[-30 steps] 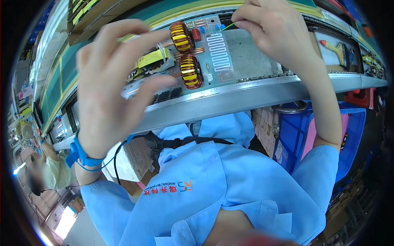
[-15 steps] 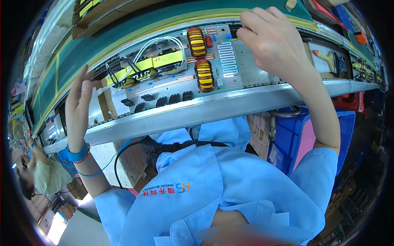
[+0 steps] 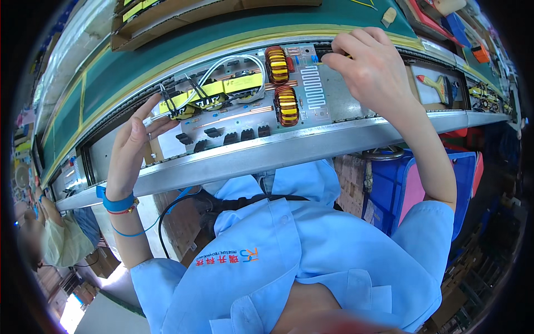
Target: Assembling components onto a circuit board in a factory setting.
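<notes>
A circuit board [image 3: 222, 119] lies on the conveyor line in front of me. It carries two ring-shaped copper coils [image 3: 286, 106] with yellow bands, a yellow-wrapped transformer [image 3: 214, 92] with white leads, and several black upright components along its near edge. At the board's left end is my left hand [image 3: 136, 136], its fingers stretched out beside the transformer's wires. My right hand [image 3: 367, 69] is closed just beyond the board's right end, thumb against curled fingers. A bit of yellow shows at those fingers, too small to name.
A metal rail [image 3: 267, 150] runs along the conveyor's near side. Farther right, a brush [image 3: 436, 88] with a yellow-and-red handle lies on the line. A cardboard box [image 3: 167, 30] stands at the back left, and blue bins [image 3: 386, 183] stand below the rail on the right.
My left hand has moved right, from beside the board to its left end, fingers now reaching the wires. My right hand stays closed near the board's right end. The view has shifted slightly.
</notes>
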Demonstrator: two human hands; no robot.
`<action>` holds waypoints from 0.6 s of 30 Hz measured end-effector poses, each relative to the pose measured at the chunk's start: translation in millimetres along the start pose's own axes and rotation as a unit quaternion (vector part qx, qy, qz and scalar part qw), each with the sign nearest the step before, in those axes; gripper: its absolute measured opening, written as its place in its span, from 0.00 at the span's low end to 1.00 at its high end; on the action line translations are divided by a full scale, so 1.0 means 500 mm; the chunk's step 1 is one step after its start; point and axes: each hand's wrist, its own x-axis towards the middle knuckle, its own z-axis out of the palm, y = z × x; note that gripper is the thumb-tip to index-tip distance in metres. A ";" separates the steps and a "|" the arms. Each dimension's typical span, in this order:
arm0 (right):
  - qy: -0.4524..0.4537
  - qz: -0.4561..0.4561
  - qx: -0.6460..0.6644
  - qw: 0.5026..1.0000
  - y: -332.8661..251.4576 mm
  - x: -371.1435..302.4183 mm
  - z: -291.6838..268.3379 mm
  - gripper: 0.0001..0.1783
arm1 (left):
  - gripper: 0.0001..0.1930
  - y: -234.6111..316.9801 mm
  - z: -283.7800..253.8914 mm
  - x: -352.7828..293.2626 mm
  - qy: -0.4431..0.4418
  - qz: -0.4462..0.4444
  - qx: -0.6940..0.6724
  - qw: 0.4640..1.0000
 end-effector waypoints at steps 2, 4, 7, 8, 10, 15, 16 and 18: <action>-0.015 0.022 -0.014 1.000 -0.007 -0.017 -0.014 0.12 | 0.40 -0.009 -0.003 -0.001 -0.011 0.010 -0.020 1.000; 0.006 0.051 -0.015 0.999 -0.024 -0.024 -0.035 0.14 | 0.41 -0.013 -0.005 0.001 -0.028 0.023 -0.050 0.998; 0.067 0.074 -0.012 0.995 -0.031 -0.033 -0.080 0.15 | 0.45 -0.007 0.015 0.009 -0.013 0.014 -0.056 0.998; 0.109 0.069 -0.008 0.992 -0.034 -0.039 -0.094 0.15 | 0.45 -0.005 0.020 0.013 -0.018 0.015 -0.056 0.998; 0.135 0.057 0.036 0.989 -0.053 -0.057 -0.099 0.14 | 0.45 -0.002 0.029 0.028 -0.074 0.012 -0.096 0.993; 0.177 0.005 0.019 0.984 -0.101 -0.078 -0.091 0.13 | 0.46 0.022 0.088 0.073 -0.121 0.028 -0.084 0.989; 0.179 0.026 0.020 0.983 -0.080 -0.081 -0.088 0.10 | 0.44 0.030 0.100 0.074 -0.092 0.020 -0.028 0.995; 0.163 0.111 0.041 0.979 -0.027 -0.101 -0.078 0.08 | 0.39 0.037 0.130 0.087 -0.029 0.023 0.032 0.999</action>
